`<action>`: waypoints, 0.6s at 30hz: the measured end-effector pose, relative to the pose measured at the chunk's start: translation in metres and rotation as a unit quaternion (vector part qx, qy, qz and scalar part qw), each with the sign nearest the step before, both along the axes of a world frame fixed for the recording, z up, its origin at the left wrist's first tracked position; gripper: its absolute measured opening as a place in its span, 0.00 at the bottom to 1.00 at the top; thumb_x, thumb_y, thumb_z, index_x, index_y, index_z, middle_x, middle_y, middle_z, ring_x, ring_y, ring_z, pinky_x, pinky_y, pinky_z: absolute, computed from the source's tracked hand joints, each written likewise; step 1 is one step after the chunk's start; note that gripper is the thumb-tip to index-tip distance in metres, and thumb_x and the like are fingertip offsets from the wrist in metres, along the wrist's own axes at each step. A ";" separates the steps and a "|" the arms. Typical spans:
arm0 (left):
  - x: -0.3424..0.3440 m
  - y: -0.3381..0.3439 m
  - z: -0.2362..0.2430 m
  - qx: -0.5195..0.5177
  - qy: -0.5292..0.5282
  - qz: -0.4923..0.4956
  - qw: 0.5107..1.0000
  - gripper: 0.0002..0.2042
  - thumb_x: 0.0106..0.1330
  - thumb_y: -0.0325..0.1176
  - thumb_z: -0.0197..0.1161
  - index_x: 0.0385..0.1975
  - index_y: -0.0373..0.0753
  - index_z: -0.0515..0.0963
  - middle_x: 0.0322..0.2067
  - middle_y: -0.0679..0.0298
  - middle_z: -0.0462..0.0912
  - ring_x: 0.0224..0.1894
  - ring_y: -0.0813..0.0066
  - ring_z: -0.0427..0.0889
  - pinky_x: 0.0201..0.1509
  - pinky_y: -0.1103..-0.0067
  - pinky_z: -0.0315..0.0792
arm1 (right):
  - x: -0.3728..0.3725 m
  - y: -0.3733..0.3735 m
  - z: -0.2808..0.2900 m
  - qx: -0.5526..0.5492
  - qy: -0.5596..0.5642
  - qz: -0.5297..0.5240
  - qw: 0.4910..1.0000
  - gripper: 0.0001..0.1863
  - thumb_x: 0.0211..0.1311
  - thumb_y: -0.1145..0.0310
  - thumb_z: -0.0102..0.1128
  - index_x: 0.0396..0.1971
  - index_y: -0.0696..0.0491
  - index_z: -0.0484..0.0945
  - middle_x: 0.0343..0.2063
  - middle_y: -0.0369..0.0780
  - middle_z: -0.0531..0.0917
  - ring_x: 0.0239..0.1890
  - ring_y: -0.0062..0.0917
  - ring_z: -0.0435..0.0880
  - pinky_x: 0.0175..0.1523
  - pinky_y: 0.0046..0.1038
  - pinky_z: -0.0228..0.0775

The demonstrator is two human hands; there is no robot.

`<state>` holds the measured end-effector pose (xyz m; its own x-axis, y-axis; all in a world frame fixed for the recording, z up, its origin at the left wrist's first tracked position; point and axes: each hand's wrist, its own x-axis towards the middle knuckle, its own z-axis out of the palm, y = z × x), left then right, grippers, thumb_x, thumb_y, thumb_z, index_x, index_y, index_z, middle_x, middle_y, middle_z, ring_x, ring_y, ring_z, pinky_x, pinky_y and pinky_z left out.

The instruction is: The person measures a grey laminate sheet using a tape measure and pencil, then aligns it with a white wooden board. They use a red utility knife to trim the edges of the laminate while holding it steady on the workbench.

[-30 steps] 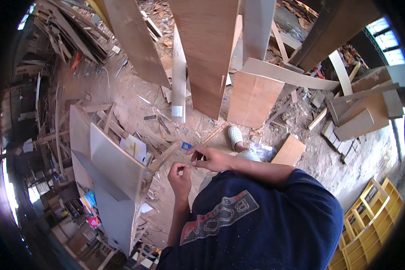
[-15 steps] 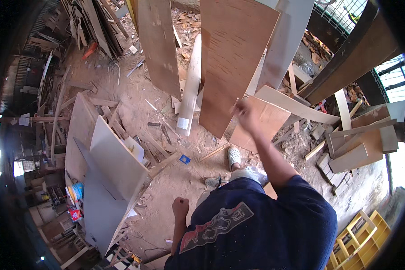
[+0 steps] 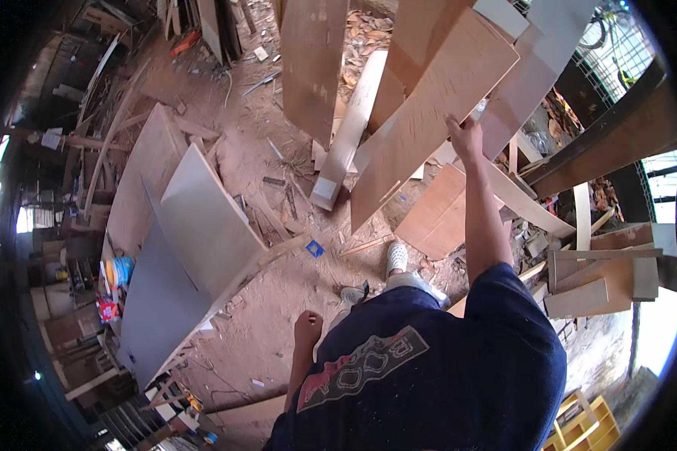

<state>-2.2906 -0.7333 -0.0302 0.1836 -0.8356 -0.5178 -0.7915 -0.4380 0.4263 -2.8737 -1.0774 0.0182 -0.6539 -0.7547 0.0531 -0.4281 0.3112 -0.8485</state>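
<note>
Since half a second ago, the brown board has tipped over to the right, and your right hand has gone farther up its edge. Well left of the board is a pale panel. Your left hand, below and left of the board, is loosely curled; you cannot tell whether anything is inside. A small blue piece lies left of the board's lower end. A pale plank leans just left of the board, a plywood sheet just right of its lower end. Your right hand grips the board's right edge.
</note>
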 end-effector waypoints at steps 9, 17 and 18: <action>-0.004 -0.024 0.016 -0.049 0.096 -0.081 0.991 0.11 0.65 0.39 0.66 0.38 0.37 0.82 0.38 0.51 0.87 0.41 0.54 0.88 0.47 0.64 0.80 | 0.143 0.058 0.079 -0.043 0.042 0.101 0.993 0.22 0.70 0.53 0.66 0.39 0.62 0.85 0.26 0.52 0.87 0.29 0.34 0.88 0.37 0.37 0.75; -0.004 -0.061 0.083 -0.171 0.221 -0.077 0.957 0.16 0.67 0.39 0.68 0.47 0.34 0.80 0.44 0.51 0.86 0.49 0.58 0.86 0.56 0.67 0.78 | 0.181 0.091 0.237 -0.430 -0.101 0.148 0.885 0.15 0.73 0.65 0.67 0.52 0.59 0.80 0.36 0.32 0.85 0.37 0.12 0.80 0.41 0.17 0.72; -0.004 -0.065 0.099 -0.204 0.234 -0.078 0.947 0.20 0.66 0.38 0.70 0.53 0.33 0.78 0.48 0.51 0.85 0.52 0.60 0.85 0.60 0.67 0.77 | 0.188 0.093 0.262 -0.447 -0.077 0.168 0.875 0.16 0.73 0.67 0.66 0.54 0.59 0.79 0.39 0.35 0.87 0.38 0.13 0.82 0.41 0.18 0.74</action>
